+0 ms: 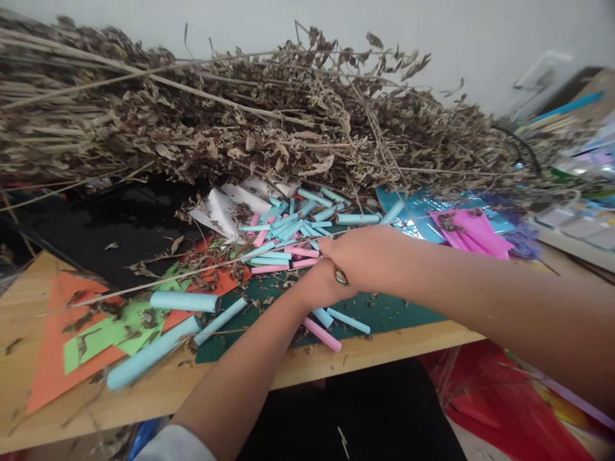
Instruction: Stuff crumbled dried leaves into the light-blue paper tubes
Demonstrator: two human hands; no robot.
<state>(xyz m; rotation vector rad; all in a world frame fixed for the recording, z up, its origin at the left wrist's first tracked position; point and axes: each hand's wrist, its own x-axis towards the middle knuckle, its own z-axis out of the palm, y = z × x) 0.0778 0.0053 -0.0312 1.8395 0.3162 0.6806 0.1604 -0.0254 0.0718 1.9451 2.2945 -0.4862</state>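
My left hand and my right hand meet over the green cutting mat, both with curled fingers. Between them shows the round end of a small paper tube, brown inside with a pale bluish rim; my left hand is closed around it. My right hand lies against it from above, its fingertips hidden. Behind the hands is a heap of rolled blue paper tubes with pink paper tubes among them. Nearer me lie a pink tube and a blue tube.
A big bundle of dried leafy stalks spans the back along the wall. Thicker blue tubes and orange paper and green paper lie left. Blue plastic packaging and pink paper are at right. Leaf crumbs are scattered about.
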